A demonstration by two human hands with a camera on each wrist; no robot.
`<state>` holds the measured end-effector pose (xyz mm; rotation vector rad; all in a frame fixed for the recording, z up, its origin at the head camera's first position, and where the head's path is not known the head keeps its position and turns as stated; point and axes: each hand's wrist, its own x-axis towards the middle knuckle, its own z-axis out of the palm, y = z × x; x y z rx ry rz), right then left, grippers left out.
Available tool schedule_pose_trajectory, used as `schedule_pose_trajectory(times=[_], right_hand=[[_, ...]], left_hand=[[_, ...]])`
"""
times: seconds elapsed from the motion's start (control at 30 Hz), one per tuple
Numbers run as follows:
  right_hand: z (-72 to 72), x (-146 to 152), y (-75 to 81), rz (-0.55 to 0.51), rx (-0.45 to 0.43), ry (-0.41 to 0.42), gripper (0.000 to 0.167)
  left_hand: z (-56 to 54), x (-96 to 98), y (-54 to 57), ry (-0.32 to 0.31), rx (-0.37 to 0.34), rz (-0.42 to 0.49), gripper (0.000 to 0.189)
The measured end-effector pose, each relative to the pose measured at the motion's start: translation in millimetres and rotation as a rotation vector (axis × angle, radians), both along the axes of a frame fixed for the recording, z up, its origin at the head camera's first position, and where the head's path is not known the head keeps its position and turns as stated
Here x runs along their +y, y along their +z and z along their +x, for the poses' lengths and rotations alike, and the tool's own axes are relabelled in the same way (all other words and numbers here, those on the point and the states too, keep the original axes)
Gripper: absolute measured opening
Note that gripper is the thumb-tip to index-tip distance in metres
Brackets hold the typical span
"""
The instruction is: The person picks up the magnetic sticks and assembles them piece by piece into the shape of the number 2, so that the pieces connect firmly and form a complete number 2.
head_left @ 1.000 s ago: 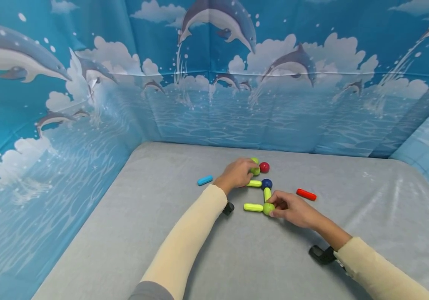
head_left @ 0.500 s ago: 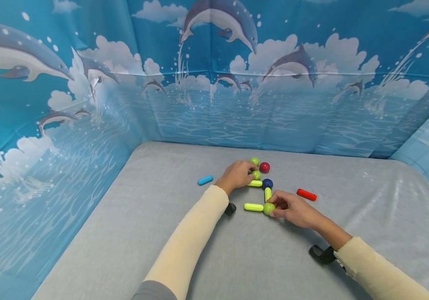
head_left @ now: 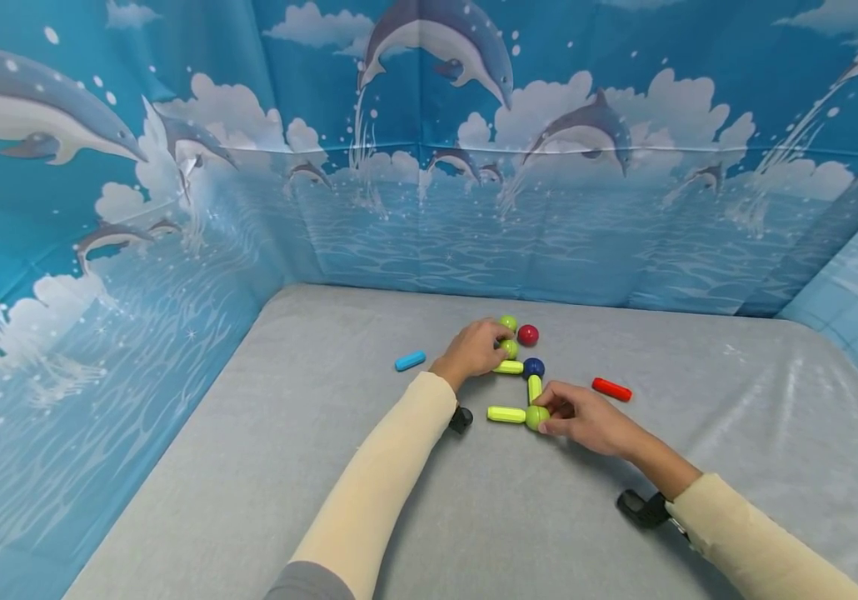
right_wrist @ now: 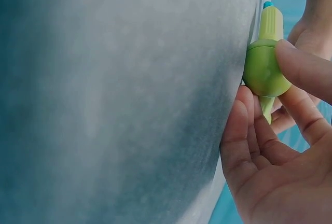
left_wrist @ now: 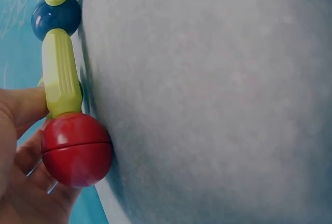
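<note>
1. Both hands extend from pale sleeves (head_left: pixel 380 483) over a grey surface (head_left: pixel 234 508); from my remote seat I see the right hand (head_left: pixel 586 419) nearer and the left hand (head_left: pixel 477 348) farther off.
2. Right thumb and fingers pinch the near green ball (head_left: pixel 537 418), which sits at a corner of a joined chain of balls and rods.
3. From that ball, the first yellow rod (head_left: pixel 506 414) points left and the second yellow rod (head_left: pixel 535 390) runs away from me.
4. Off to the right, apart from the chain, lies a red rod (head_left: pixel 612 389).
5. At the second rod's far end I find a blue ball (head_left: pixel 533 368). The third yellow rod (head_left: pixel 509 367) goes left from it, and my left wrist view shows a near red ball (left_wrist: pixel 78 150) on its other end.
6. Left of the left hand lies a blue rod (head_left: pixel 410 361), also apart.
7. Left fingers curl over the middle green ball (head_left: pixel 509 350); they seem to grasp it, though the third rod covers much of it in the wrist view.
8. Just past those fingers I see the far red ball (head_left: pixel 527 335) and the far green ball (head_left: pixel 508 322).
9. Behind everything hangs a dolphin-print backdrop (head_left: pixel 586 208).
</note>
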<state>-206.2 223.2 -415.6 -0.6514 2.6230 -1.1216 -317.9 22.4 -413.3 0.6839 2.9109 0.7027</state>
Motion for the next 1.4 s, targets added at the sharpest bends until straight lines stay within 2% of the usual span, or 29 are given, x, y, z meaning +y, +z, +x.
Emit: schedule_pose_trajectory(times=[0.23,0.53,0.9,1.03,1.17,1.4], right_hand=[[0.5,-1,0.3,-0.026,-0.034,-0.008,0.020],[-0.6,0,0.6,-0.026,-0.044,-0.008,0.022],[-1.6,1,-0.6,-0.017,-0.044,-0.008,0.020],[-2.0,1,-1.7,-0.006,-0.041,-0.013,0.019],[-2.5,1,-2.0,-0.002,-0.041,-0.014,0.018],[-2.4,2,-1.5,0.004,-0.044,-0.019,0.019]], left_hand=[[-1.2,-2.5,-3.1,0.013,0.015,0.044,0.035],[-2.7,-8.3,-1.2,0.084,0.000,0.127,0.034],[-3.4,-16.6,0.3,0.121,-0.019,0.163,0.035],[-3.4,-20.9,1.0,0.121,-0.015,0.171,0.035],[-4.6,-28.0,2.1,0.093,-0.009,0.168,0.035],[-4.7,-44.8,11.0,0.081,-0.007,0.184,0.037]])
